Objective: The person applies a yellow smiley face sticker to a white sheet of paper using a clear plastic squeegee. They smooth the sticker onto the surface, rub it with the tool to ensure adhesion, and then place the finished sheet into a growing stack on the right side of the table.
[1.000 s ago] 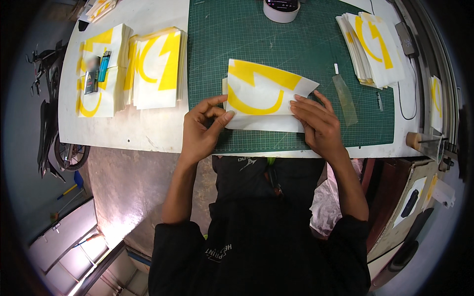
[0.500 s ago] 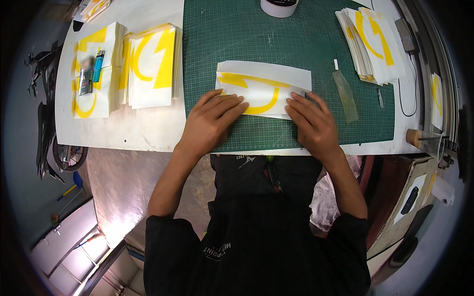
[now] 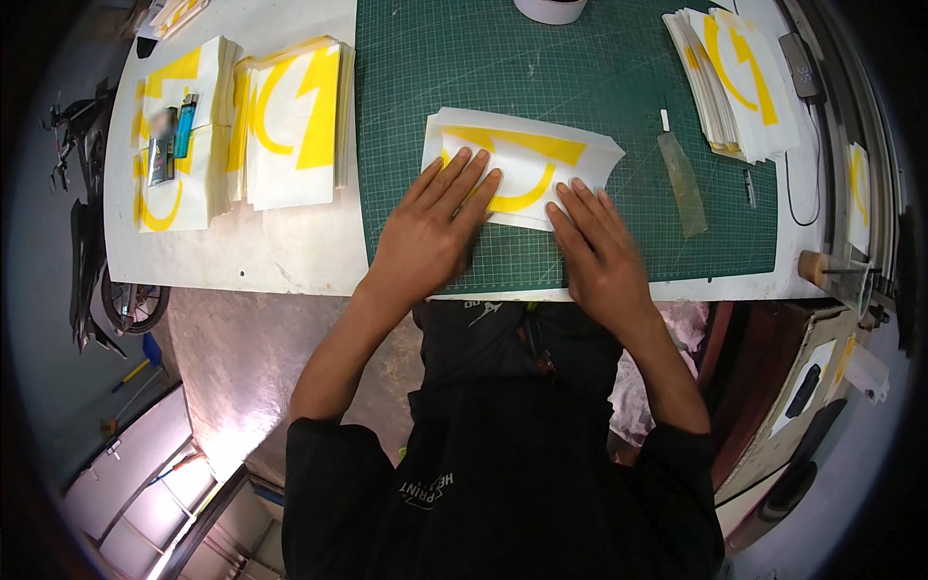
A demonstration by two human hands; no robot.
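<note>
A folded white sheet with yellow printed shapes lies on the green cutting mat, right in front of me. My left hand presses flat on its left part, fingers stretched out and slightly apart. On its lower right part rests my right hand, with fingers extended and a little blurred. Neither hand grips anything. The sheet's far flap stands out beyond the printed part, and its right corner lifts slightly off the mat. My palms and fingers cover the near left and near right corners.
Stacks of similar printed sheets stand at left and far right. A blue lighter and a small dark packet lie on the leftmost stack. Right of the sheet is a translucent strip; a white roll sits at the far edge.
My left hand has slid forward and right over the sheet, its fingers now flat. My right hand has shifted slightly left and nearer. The sheet's right end has tilted and lifted.
</note>
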